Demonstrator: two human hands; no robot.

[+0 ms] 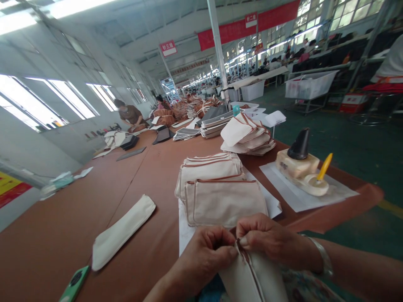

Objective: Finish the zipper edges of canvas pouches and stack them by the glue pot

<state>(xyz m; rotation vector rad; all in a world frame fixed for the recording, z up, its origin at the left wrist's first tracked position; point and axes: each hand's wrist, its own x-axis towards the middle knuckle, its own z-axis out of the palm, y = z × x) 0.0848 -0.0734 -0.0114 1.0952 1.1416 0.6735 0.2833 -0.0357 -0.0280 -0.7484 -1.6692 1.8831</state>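
left hanging sign (168,48): 三 | right hanging sign (251,19): 二 | rest illegible

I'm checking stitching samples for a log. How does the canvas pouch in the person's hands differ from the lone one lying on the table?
The canvas pouch in the hands is held up, pinched at its top edge by the left hand and right hand, while the lone pouch lies flat on the brown table. The held pouch shows brown edge trim; the lone pouch shows none on its visible side. Both are cream canvas, long and narrow.
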